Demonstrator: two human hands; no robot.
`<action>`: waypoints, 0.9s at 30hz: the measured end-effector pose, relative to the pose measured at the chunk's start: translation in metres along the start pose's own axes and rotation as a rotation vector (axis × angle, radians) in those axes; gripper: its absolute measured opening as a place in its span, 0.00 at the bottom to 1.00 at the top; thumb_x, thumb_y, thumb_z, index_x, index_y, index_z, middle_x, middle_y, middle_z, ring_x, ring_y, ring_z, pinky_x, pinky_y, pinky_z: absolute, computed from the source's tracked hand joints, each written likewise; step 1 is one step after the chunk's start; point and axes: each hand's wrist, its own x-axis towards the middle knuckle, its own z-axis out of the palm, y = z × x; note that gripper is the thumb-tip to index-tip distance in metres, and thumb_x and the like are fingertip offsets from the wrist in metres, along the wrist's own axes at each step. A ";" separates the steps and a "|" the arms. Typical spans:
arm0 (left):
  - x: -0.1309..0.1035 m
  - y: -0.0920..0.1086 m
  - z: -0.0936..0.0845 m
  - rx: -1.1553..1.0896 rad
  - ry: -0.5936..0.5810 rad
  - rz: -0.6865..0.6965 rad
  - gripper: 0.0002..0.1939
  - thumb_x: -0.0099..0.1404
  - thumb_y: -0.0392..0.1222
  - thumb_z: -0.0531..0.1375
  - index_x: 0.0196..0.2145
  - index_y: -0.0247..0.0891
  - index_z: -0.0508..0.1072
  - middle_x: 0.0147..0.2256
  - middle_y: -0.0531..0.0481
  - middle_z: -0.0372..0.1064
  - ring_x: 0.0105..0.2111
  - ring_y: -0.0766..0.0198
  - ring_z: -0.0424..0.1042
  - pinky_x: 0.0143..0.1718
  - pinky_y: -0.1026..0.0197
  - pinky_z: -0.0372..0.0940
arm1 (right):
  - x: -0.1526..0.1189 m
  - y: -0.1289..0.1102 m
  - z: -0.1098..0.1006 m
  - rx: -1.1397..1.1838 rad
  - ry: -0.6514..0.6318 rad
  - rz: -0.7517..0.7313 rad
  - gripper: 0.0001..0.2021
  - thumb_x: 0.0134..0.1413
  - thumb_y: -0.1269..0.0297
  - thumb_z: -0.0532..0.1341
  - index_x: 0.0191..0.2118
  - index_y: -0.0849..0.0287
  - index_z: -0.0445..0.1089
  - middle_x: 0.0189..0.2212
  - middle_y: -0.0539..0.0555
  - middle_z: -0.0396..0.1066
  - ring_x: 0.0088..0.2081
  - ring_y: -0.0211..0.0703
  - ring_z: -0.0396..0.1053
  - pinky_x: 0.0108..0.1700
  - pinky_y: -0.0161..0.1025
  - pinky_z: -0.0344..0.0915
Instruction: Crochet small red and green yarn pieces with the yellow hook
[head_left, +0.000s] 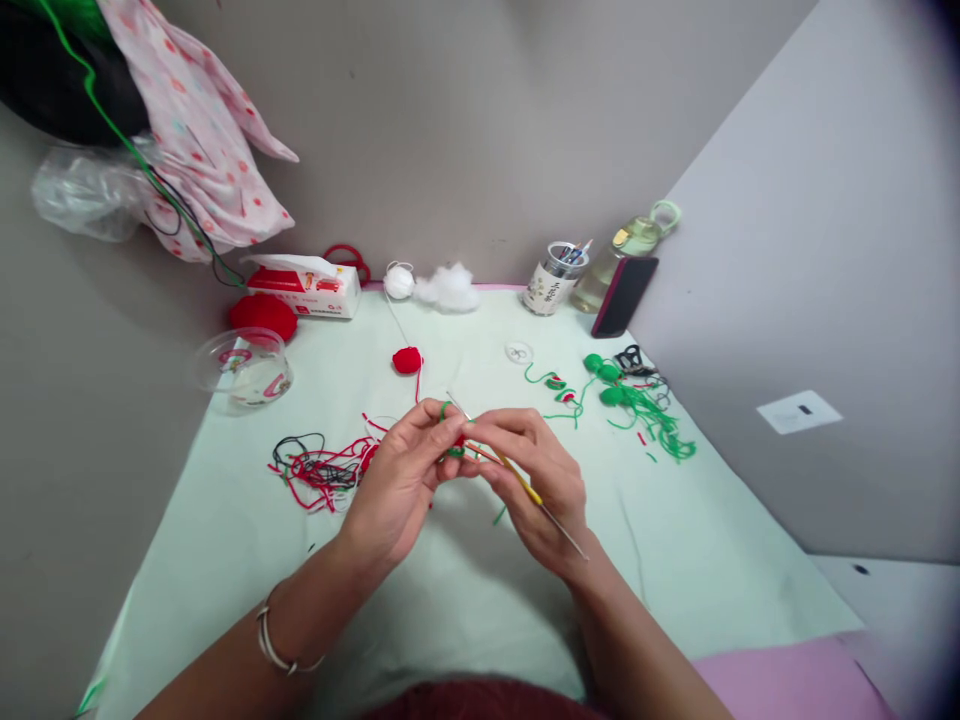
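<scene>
Near the middle of the table my two hands meet. My left hand [401, 470] pinches a small red and green crochet piece [457, 449], mostly hidden by the fingers. Closed around a crochet hook [529, 487] with a yellow grip is my right hand [544, 485]. The hook's thin metal end points down past the wrist. A thin orange-red length also shows between the hands; I cannot tell whether it is yarn or a tool. Just behind the hands lies a red yarn ball [407, 360]. Small red and green crocheted pieces [556, 383] with green tails rest to the right.
Tangled yarn scraps [322, 472] lie left, green yarn [652, 415] and black scissors [630, 360] right. Along the back stand a tissue box [330, 293], white yarn ball [399, 282], stuffing [448, 289], pen cup [550, 285], bottle [600, 275] and phone [625, 297]. A clear tub [255, 375] sits left.
</scene>
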 end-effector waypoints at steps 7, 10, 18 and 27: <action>0.001 -0.004 0.000 0.151 -0.073 -0.002 0.12 0.60 0.44 0.76 0.35 0.38 0.80 0.34 0.52 0.76 0.30 0.67 0.74 0.40 0.60 0.75 | 0.000 0.007 0.000 0.193 0.217 0.212 0.10 0.70 0.60 0.66 0.51 0.47 0.82 0.39 0.53 0.82 0.40 0.46 0.79 0.42 0.44 0.77; 0.002 -0.003 -0.002 0.217 -0.085 0.015 0.12 0.59 0.42 0.76 0.37 0.38 0.81 0.35 0.52 0.76 0.28 0.68 0.74 0.39 0.60 0.74 | -0.001 0.009 0.000 0.316 0.253 0.274 0.08 0.68 0.56 0.67 0.47 0.48 0.84 0.35 0.52 0.81 0.36 0.45 0.78 0.38 0.42 0.77; 0.002 -0.005 0.001 0.202 -0.060 0.019 0.18 0.57 0.42 0.78 0.31 0.38 0.72 0.31 0.55 0.73 0.26 0.69 0.73 0.37 0.61 0.72 | -0.001 0.013 0.002 0.433 0.274 0.389 0.07 0.63 0.56 0.70 0.38 0.52 0.81 0.33 0.52 0.79 0.35 0.43 0.76 0.37 0.41 0.75; 0.006 0.016 -0.012 0.640 0.094 0.436 0.11 0.61 0.38 0.75 0.33 0.42 0.75 0.44 0.47 0.75 0.48 0.56 0.74 0.50 0.59 0.68 | 0.000 0.009 -0.005 0.505 0.163 0.480 0.06 0.57 0.68 0.73 0.38 0.53 0.78 0.37 0.50 0.75 0.34 0.39 0.73 0.33 0.35 0.71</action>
